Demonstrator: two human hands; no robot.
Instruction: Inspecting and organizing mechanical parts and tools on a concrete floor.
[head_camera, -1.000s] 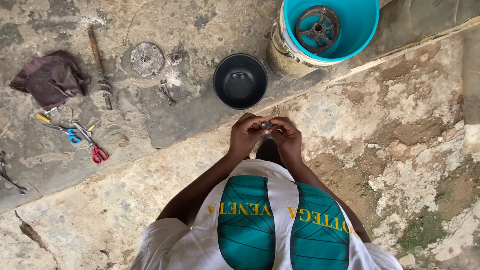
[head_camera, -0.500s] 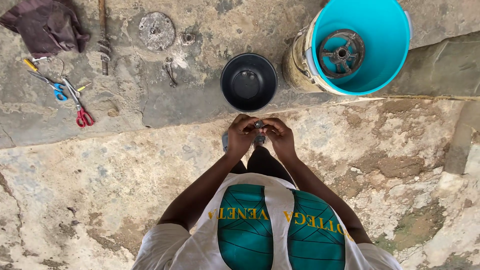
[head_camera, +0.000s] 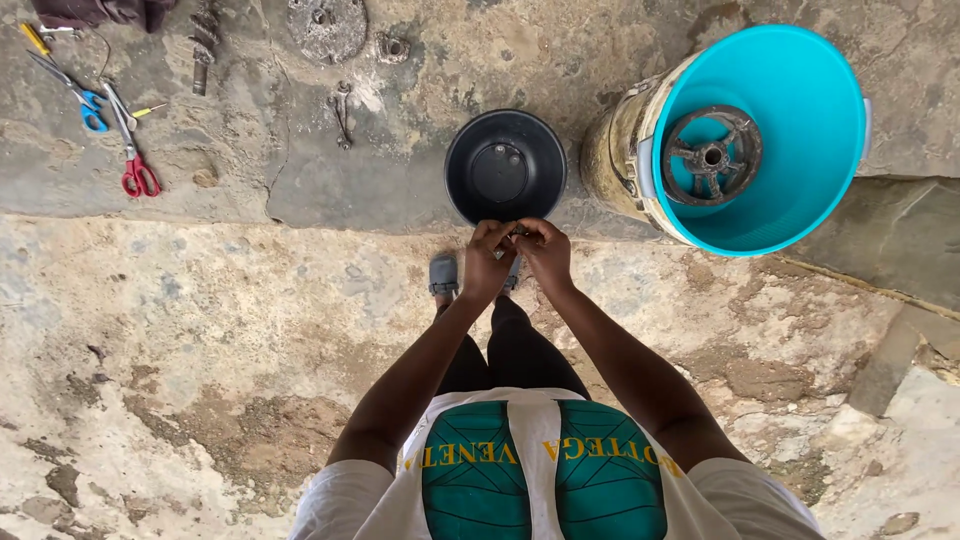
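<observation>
— What are you holding?
— A small part (head_camera: 517, 236), too tiny to make out. Your left hand (head_camera: 487, 262) and right hand (head_camera: 546, 256) both pinch it, fingertips meeting, just over the near rim of the black bowl (head_camera: 505, 167).
— And around you?
— A blue bucket (head_camera: 760, 140) with a rusty wheel (head_camera: 712, 156) inside stands to your right. Scissors (head_camera: 130, 150) lie far left on the floor (head_camera: 200, 320).

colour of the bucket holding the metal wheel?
Turquoise bucket, its lower outside wall stained yellowish; rusty grey wheel inside. Head view.
</observation>
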